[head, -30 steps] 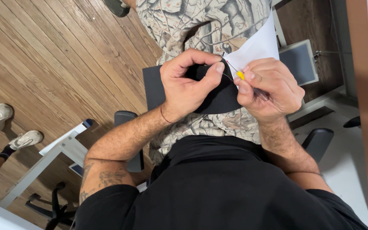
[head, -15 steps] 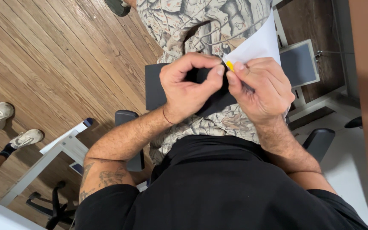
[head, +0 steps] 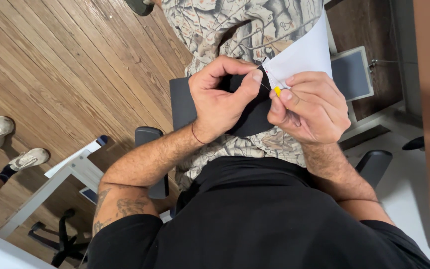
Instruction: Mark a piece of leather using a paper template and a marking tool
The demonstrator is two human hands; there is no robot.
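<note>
Pinching black fabric (head: 255, 112), the left hand (head: 220, 99) hides its fold; right hand (head: 309, 107) grips a yellow-handled tool (head: 277, 91) (tip unclear).

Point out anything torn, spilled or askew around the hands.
Nothing stands out. The left hand pinches the black fabric at its edge; the right hand holds a yellow-tipped tool there. The white sheet shows no tear.

Black cloth (head: 255, 117) at centre meets a white sheet (head: 304, 55), a yellow-tipped tool (head: 277, 91), grey-tan camouflage trousers (head: 215, 25), and brown plank floor (head: 65, 74) at left.
</note>
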